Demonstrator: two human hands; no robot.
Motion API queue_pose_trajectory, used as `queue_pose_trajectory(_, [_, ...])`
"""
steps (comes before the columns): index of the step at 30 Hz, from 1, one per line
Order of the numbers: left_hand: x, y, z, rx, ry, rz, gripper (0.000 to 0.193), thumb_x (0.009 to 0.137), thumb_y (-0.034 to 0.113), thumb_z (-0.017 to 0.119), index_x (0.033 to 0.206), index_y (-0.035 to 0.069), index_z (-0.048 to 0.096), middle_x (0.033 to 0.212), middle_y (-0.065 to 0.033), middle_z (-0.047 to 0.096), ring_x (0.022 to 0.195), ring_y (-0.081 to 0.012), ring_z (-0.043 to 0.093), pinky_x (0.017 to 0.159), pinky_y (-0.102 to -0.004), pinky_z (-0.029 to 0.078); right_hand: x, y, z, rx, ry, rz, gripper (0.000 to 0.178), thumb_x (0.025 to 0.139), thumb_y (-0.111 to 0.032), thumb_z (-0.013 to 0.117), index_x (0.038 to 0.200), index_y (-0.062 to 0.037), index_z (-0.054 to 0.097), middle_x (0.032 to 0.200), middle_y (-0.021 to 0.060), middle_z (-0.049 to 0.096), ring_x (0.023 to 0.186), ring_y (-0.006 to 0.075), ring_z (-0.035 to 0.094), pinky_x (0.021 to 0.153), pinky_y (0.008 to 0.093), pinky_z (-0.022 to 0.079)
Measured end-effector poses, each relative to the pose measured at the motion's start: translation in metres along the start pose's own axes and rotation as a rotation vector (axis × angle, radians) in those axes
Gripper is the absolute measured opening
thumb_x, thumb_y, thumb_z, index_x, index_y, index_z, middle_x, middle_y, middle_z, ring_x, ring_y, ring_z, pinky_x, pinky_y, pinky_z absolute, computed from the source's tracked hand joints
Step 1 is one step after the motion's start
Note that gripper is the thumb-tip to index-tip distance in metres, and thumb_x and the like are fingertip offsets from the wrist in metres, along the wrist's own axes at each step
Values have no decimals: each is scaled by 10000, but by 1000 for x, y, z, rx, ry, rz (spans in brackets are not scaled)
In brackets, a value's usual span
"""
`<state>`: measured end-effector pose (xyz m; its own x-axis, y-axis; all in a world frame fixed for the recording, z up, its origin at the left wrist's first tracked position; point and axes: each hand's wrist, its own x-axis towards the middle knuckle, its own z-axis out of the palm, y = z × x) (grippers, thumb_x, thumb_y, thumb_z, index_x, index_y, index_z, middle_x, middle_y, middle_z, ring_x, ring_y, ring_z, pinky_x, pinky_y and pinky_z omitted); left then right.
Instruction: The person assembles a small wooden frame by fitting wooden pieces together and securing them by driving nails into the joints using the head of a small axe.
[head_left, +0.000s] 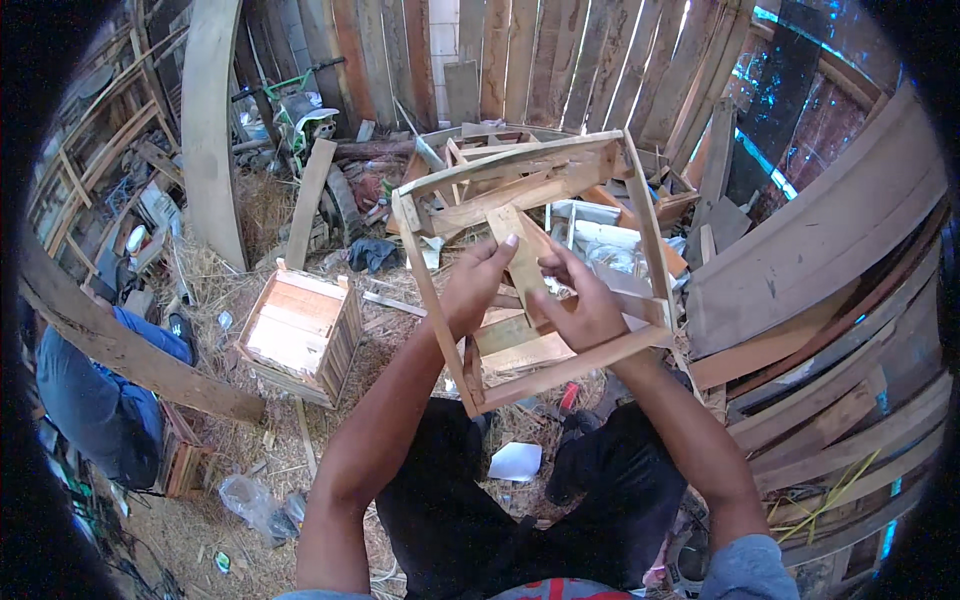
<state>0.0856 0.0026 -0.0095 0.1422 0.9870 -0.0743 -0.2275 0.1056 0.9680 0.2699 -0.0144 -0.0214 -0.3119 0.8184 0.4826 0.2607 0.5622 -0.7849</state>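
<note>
A short, pale wooden board [520, 262] is held between my two hands, in front of my chest. My left hand [475, 285] is closed on its left side, the thumb lying along the upper part. From the other side my right hand [588, 305] grips it, thumb against its lower end and fingers curled behind. Around both hands is an open wooden frame [560, 375] made of thin slats, tilted. What supports the frame cannot be told, as my hands and arms hide part of it.
A slatted wooden crate [305, 330] stands on the straw-covered floor to the left. Beyond the frame lies a heap of wood scraps. A curved plank [140, 340] and a seated person [100, 410] are far left. Large boards [820, 240] lean at the right. White paper [515, 461] lies between my feet.
</note>
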Motion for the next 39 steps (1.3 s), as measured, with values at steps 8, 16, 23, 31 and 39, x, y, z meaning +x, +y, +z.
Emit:
queue_pose_trajectory(8, [-7,-1,0,190,-5,-37,469,951,397,630,1091,-49,660,861,-110,697,799,-164,680,664,-279,566,15,-16,12,-148,-75,262,568,828,-242,716,1251,38,461,960,272,650,907,427,656,768,464,518])
queue_pose_trajectory(16, [-5,-6,-19,210,38,163,597,947,392,639,1370,16,450,1070,-130,646,965,-185,663,758,-363,575,12,-15,1,-329,48,133,509,790,-144,684,1226,32,489,878,239,672,784,364,691,674,440,531])
queue_pose_trajectory(23, [8,-9,-2,87,97,580,340,947,287,662,1075,0,531,977,-148,657,851,-189,687,672,-307,604,11,-1,-1,-255,76,94,444,783,-144,668,1156,40,511,827,224,666,766,365,690,653,434,524])
queue_pose_trajectory(31, [-2,0,20,-53,186,567,287,929,217,689,978,-31,555,859,-142,673,748,-185,697,667,-293,611,10,-2,-5,-164,134,6,403,777,-150,677,1112,32,545,855,193,677,784,302,697,694,394,529])
queue_pose_trajectory(39, [15,-9,17,2,198,618,249,923,168,679,972,-46,564,858,-150,673,698,-194,699,587,-286,595,12,-3,-9,-113,63,97,465,776,-206,687,1132,52,535,950,241,657,859,378,669,770,420,525])
